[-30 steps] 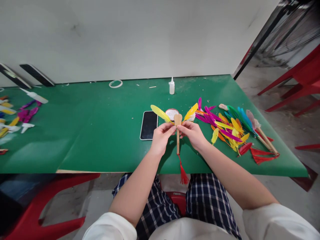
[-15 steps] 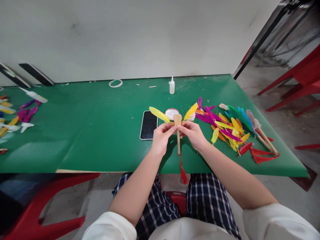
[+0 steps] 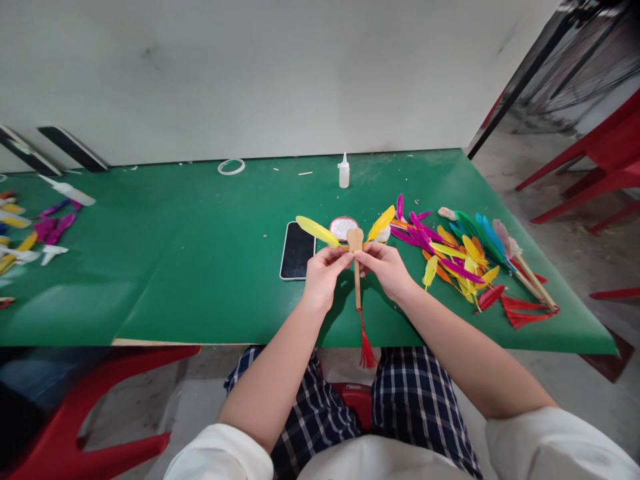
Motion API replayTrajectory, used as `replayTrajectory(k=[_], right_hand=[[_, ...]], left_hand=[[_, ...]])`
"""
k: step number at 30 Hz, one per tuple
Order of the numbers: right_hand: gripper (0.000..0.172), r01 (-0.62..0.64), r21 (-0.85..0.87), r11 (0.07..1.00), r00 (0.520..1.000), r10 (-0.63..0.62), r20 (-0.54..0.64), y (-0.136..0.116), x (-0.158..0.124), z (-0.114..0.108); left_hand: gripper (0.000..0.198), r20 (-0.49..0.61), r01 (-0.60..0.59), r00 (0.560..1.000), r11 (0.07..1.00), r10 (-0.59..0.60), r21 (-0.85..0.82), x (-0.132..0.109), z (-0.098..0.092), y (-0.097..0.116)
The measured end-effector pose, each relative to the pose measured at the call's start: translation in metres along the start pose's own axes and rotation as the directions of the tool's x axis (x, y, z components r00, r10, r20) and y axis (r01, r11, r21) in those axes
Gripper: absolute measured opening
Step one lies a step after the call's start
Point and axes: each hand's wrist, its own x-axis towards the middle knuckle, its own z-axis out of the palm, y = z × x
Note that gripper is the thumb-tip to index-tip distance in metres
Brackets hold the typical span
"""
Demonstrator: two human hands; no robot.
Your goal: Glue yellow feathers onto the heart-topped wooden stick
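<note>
A wooden fan handle with a wide rounded head stands between my hands, its red tassel hanging past the table edge. My left hand pinches the head's left side, where a yellow feather sticks out to the upper left. On the other side my right hand is closed on the handle, and a second yellow feather rises to the upper right. My fingers hide the feathers' lower ends. Just behind lies a round white dish with a red rim.
A phone lies left of my hands. A glue bottle stands near the wall. Loose coloured feathers and tasselled wooden handles cover the table's right side. A tape ring lies at the back; more feathers are far left.
The left yellow feather's tip has shifted slightly left and down. Both hands keep their place on the fan handle.
</note>
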Motion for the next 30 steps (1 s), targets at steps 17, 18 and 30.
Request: replayTrajectory(k=[17,18,30], right_hand=[[0.027,-0.016,0.016,1.0,1.0,0.016,-0.003,-0.0014,0.0003,-0.001],[0.027,-0.025,0.016,1.0,1.0,0.025,-0.002,-0.0014,0.0003,-0.0012],[0.027,-0.091,0.022,0.996,0.995,0.09,0.044,-0.0016,0.0,-0.0017]], left_hand=[[0.021,0.032,0.04,0.998,0.99,-0.045,0.132,0.0009,-0.0038,0.0038],[0.022,0.031,0.038,0.999,0.99,-0.043,0.135,0.0008,-0.0036,0.0039],[0.021,0.039,0.033,0.999,0.993,-0.038,0.115,0.0013,-0.0047,0.0029]])
